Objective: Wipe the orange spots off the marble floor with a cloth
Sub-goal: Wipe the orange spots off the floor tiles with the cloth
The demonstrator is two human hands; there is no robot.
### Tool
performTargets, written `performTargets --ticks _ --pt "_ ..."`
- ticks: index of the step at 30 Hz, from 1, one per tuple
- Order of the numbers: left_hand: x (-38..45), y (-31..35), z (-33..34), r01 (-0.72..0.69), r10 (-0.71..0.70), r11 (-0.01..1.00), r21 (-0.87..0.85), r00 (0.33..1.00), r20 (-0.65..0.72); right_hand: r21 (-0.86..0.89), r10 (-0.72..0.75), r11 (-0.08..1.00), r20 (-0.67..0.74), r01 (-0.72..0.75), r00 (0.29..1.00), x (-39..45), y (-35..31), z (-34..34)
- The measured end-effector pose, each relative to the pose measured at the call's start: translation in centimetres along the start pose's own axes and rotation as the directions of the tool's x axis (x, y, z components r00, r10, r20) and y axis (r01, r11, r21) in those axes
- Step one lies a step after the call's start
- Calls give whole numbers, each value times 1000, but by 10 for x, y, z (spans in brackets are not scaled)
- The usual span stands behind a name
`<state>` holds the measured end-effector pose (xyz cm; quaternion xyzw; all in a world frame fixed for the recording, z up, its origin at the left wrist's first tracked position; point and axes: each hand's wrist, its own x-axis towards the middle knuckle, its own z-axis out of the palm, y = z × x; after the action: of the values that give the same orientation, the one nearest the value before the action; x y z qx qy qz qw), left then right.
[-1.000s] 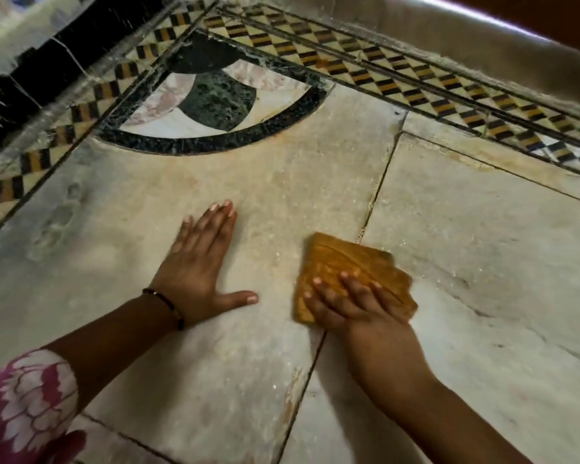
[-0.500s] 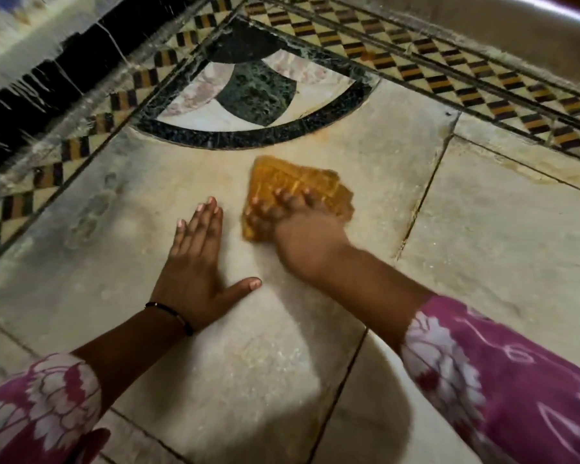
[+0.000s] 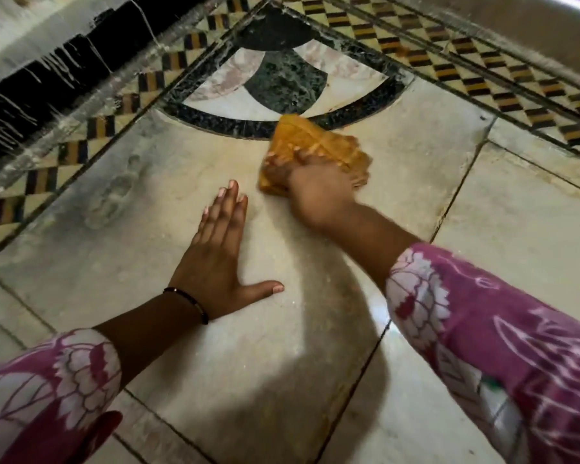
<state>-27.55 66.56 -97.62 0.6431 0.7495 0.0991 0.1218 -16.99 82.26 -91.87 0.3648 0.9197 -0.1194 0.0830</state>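
Note:
An orange cloth (image 3: pixel 310 142) lies folded on the pale marble floor (image 3: pixel 416 182), its far corner touching the black curved inlay band. My right hand (image 3: pixel 315 192) presses down on its near half, fingers spread over it, and looks blurred from motion. Flat on the same slab, my left hand (image 3: pixel 216 259) rests palm down with fingers together and thumb out, a short gap to the left of the cloth. A faint orange tint shows on the marble beside the cloth. An orange smear (image 3: pixel 403 52) sits on the checkered border at the back.
A black, green and pink marble inlay (image 3: pixel 282 78) fills the corner behind the cloth. Checkered border strips (image 3: pixel 503 95) run along two sides. A fringed rug edge (image 3: pixel 47 72) lies at the far left and a wall base at the far right. Dusty footprints (image 3: pixel 114 192) mark the left slab.
My right hand has slid the cloth away from me and leftward across the tile joint, up to the black inlay band. My left hand has stayed planted on the slab.

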Motion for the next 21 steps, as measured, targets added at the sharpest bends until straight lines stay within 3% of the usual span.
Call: performTargets --ticks 5,8,12,16,18,21 --pt "0 0 0 -7 7 1000 20 1000 2 77 -405 911 -31 406 914 -89 19 47" --pt "0 -1 -1 -21 21 1000 12 1000 18 225 -309 920 -90 322 947 -163 80 63" --pt "1 -3 0 -24 22 999 34 999 39 356 3 933 -158 54 987 -170 136 54" --pt "0 -2 0 -47 44 998 45 998 55 467 361 850 -178 -245 915 -118 100 51" --pt "0 1 0 -65 63 997 37 996 57 384 311 894 -167 -229 936 -121 69 56" --pt "-2 4 -2 -60 59 998 25 996 59 274 22 961 -162 23 987 -168 54 68"
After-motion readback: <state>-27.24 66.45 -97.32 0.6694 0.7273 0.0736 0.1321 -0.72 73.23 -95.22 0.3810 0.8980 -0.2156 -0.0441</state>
